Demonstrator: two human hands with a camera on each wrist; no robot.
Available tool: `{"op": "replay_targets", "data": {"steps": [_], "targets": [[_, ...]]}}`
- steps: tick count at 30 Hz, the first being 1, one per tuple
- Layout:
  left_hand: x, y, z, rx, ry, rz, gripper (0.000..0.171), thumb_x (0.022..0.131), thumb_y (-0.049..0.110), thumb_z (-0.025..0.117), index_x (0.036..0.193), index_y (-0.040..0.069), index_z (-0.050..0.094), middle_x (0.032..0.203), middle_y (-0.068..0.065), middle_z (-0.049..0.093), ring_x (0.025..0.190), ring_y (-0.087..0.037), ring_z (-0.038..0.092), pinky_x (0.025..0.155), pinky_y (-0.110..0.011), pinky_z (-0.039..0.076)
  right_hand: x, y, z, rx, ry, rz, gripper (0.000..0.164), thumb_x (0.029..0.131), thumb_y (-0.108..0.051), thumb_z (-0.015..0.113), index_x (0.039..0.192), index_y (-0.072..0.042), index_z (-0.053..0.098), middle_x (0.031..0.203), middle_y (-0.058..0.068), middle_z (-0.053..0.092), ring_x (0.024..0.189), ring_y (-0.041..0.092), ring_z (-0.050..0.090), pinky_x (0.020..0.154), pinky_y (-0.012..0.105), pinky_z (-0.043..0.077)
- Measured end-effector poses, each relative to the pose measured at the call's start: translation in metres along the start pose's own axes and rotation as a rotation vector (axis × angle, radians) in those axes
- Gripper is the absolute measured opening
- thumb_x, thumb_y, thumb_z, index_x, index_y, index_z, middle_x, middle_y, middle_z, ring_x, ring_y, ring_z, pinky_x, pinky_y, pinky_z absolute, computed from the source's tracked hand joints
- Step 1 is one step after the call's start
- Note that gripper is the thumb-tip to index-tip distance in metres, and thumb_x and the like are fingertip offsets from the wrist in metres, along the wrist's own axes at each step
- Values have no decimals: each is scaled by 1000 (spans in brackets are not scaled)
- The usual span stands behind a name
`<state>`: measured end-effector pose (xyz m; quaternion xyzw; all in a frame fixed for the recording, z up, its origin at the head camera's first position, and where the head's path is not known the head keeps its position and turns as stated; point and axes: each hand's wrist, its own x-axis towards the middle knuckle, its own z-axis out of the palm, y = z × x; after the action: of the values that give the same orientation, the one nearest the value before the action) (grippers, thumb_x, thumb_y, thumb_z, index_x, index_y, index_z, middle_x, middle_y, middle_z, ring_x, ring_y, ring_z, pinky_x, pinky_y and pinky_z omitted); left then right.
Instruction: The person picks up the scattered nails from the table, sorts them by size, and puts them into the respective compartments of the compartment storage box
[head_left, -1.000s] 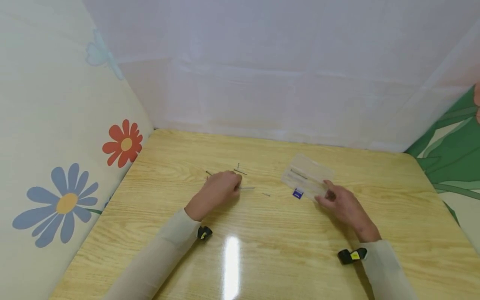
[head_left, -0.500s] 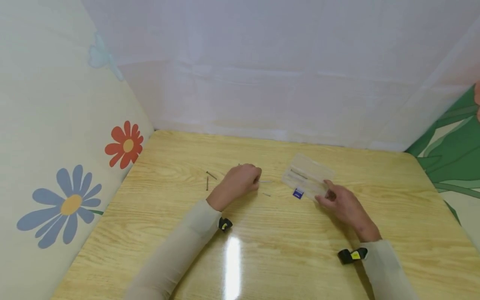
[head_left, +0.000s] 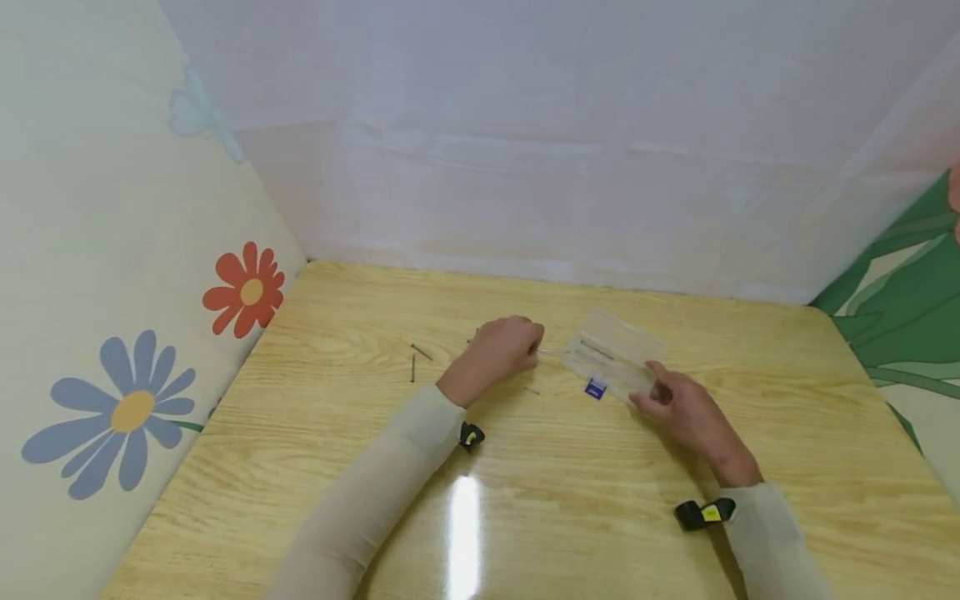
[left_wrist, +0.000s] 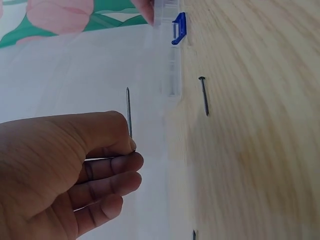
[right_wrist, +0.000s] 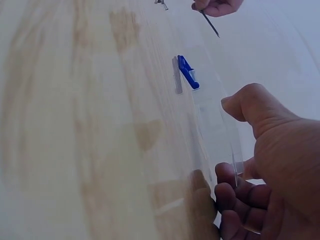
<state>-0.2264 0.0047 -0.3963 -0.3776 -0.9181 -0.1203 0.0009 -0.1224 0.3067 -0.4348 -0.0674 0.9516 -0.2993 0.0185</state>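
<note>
My left hand [head_left: 504, 350] pinches a nail [left_wrist: 129, 110] between thumb and forefinger. The nail's pointed end juts toward the left edge of a clear plastic box [head_left: 630, 337], whose lid is open. Inside that box lies another long nail [head_left: 597, 350]. A blue latch [head_left: 596, 388] hangs at the box's near side. My right hand [head_left: 693, 421] grips the box's right end; in the right wrist view its fingers curl at the clear wall [right_wrist: 215, 130]. A short nail [head_left: 532, 390] lies on the table between the left hand and the latch.
Two nails, one slanted [head_left: 422, 352] and one nearly straight toward me [head_left: 412, 368], lie left of the left hand. Something small shows partly behind that hand. The wooden table [head_left: 570, 500] meets a white cloth wall [head_left: 555, 167] at the back.
My left hand has moved right and slightly away from me, carrying the nail from the loose nails to the box's left edge. The right hand and box have stayed put.
</note>
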Motion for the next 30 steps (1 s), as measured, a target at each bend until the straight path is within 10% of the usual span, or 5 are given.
{"op": "replay_targets", "data": {"steps": [30], "targets": [[54,29,14,101,-35,59,9,100,12,62,101,9,70,91,-3,66,78,-15,60,64,-26,51,-3,-1,0,17,-8,-9,70,100,-26,69,150,12,39,93,10,63,78,20,57,67,36,48]]}}
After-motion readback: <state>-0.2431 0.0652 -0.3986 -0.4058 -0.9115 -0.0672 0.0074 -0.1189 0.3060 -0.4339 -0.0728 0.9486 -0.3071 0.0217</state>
